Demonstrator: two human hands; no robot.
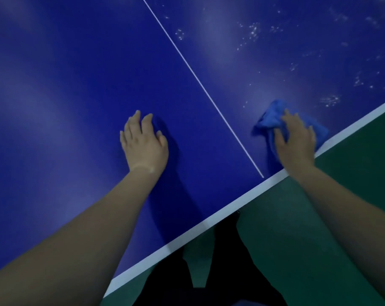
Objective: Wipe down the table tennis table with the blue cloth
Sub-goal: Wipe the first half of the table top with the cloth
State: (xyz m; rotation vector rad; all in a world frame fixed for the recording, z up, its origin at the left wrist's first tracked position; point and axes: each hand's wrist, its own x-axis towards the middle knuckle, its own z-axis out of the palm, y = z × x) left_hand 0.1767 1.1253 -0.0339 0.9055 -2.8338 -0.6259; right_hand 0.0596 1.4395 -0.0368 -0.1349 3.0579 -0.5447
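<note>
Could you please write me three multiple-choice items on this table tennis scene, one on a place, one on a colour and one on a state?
1. Where does the blue cloth lie?
A. right of the white centre line, near the table's white edge
B. left of the centre line
C. on the floor

2. What colour is the floor beside the table tennis table?
A. red
B. green
C. grey

3. What is the left hand doing?
A. gripping the cloth
B. hanging off the table
C. resting flat on the bare table

Answers:
1 A: the cloth sits under the right hand, right of the line, close to the edge.
2 B: green shows beyond the white edge.
3 C: its fingers lie spread on the blue surface, holding nothing.
</note>
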